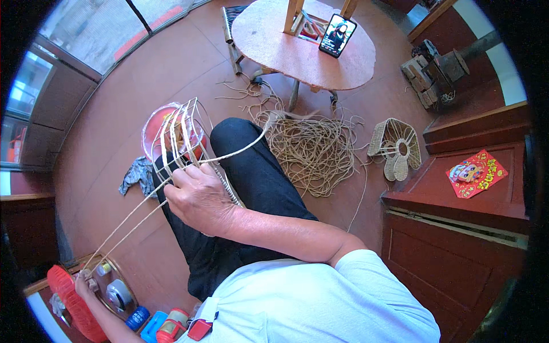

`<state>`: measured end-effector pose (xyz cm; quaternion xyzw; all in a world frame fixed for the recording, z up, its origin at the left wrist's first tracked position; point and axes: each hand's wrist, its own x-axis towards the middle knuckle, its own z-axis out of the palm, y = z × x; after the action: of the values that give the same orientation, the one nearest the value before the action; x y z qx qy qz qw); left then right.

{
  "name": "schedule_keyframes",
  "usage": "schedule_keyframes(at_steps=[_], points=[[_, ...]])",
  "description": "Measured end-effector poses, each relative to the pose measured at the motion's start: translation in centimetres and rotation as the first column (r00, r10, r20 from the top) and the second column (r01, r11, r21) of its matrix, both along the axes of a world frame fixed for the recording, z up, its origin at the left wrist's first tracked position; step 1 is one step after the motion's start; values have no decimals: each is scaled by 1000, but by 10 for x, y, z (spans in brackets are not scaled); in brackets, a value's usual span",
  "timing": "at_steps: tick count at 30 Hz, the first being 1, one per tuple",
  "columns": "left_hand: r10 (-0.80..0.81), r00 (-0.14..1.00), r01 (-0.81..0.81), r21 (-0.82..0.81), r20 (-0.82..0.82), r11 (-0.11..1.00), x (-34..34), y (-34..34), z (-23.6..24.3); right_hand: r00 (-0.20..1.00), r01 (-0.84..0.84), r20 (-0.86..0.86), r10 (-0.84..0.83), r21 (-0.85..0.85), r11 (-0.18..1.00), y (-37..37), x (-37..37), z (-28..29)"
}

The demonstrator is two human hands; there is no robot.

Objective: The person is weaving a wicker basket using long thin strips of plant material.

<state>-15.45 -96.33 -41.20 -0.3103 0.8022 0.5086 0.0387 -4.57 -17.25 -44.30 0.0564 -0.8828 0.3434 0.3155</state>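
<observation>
My left hand (86, 281), stretched far out to the lower left, is closed on a pale twisted cord (127, 220). Two strands of it run taut from there to a wire basket frame (186, 128) on my lap. The frame has light bars, and a strip of weaving (229, 186) shows along its near right side. Over its near edge my right hand (200, 197) is closed, knuckles up; its fingertips are hidden. Another length of cord (246, 150) leads from beside the right hand over my knee toward a big tangled cord pile (314, 154) on the floor.
Beyond the frame sits a red basin (153, 134), with a grey patterned cloth (137, 177) nearby. A round table (269, 40) holds a propped phone (337, 35). To the right lie a woven piece (394, 146) and a red cabinet (457, 251). A red mesh cover (71, 303) is beside my left hand.
</observation>
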Motion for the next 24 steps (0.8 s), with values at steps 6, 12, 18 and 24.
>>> schedule_keyframes(at_steps=[6, 12, 18, 24], points=[[-810, 583, 601, -701, 56, 384, -34, 371, -48, 998, 36, 44, -40, 70, 997, 3, 0, -9], [-882, 426, 810, -349, -201, 471, 36, 594, -9, 999, 45, 5, -45, 43, 998, -3, 0, -5], [-847, 471, 759, -378, -245, 531, 28, 578, -20, 999, 28, 32, -29, 25, 999, -2, 2, -3], [-561, 802, 510, -255, -204, 822, -69, 309, -95, 998, 20, 50, -23, 59, 998, -3, -1, -5]])
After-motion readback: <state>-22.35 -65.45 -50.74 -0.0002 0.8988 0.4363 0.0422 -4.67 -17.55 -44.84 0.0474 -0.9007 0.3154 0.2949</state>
